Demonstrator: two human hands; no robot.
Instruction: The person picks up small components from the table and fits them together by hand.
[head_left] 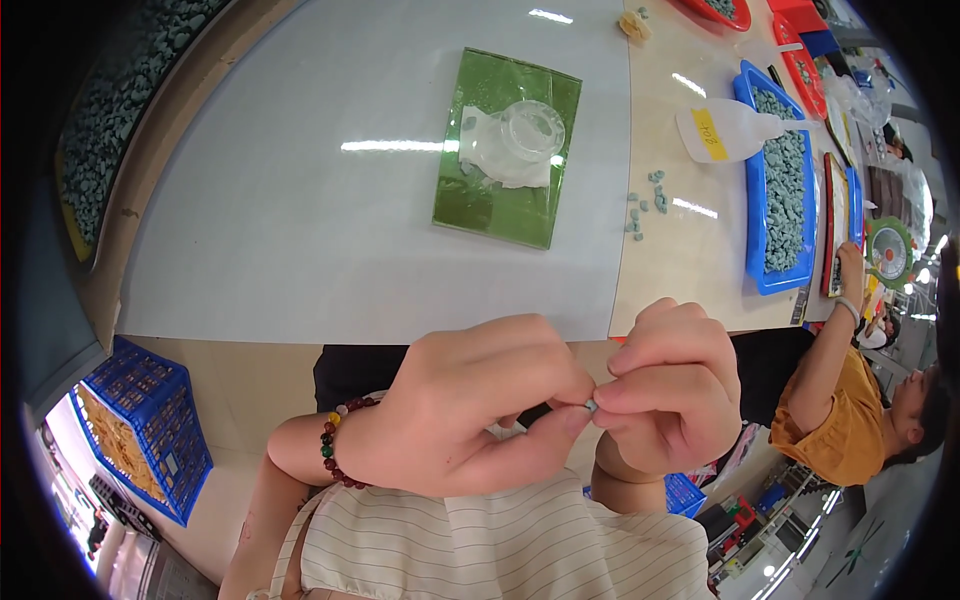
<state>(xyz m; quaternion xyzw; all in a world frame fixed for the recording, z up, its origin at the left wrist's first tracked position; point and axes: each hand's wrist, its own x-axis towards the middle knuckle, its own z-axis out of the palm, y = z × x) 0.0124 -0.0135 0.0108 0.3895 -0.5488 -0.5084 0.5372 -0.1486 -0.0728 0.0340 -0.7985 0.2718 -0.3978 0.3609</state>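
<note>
A tiny blue-green stone chip (591, 406) shows between my fingertips, in front of the table's near edge. My left hand (490, 400), with a beaded bracelet at its wrist, pinches the chip between thumb and forefinger. From the other side, my right hand (675, 390) meets it with thumb and forefinger closed on the same chip, its other fingers curled. Beyond my hands lies a green glass plate (480, 215). A white, wet-looking sheet (482, 140) and a small clear round dish (535, 128) rest on it. Several loose stone chips (659, 200) lie to the right.
At right, a blue tray (755, 240) holds many blue-green stones, with a squeeze bottle (725, 130) leaning over its rim. A wooden-edged bin (150, 150) of stones is at far left. A blue crate (190, 440) stands below. A co-worker in an orange top (835, 420) sits at right.
</note>
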